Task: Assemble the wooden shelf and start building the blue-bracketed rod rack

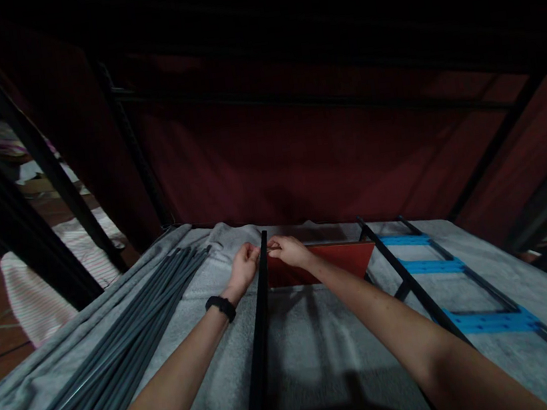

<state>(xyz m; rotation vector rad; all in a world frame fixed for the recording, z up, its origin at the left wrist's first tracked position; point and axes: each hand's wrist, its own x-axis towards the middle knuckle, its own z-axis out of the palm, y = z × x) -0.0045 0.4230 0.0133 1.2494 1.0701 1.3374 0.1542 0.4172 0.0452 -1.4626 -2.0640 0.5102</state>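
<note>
Both hands meet at the far end of a long dark metal bar (260,321) that runs toward me. On its left side my left hand (245,262), with a black watch on the wrist, has its fingers pinched close to the bar. From the right my right hand (287,250) pinches a small thin brownish piece against the bar; its kind is too small to make out. Just beyond and beneath the right hand, a red panel (336,260) spans from this bar to a second dark bar (404,275).
Several grey tubes (122,359) lie bundled on the grey blanket (211,347) at left. Blue brackets (490,321) join dark rails at right. A dark red cloth wall (308,160) closes the back, with dark frame posts (133,136). A striped cloth (36,283) hangs at far left.
</note>
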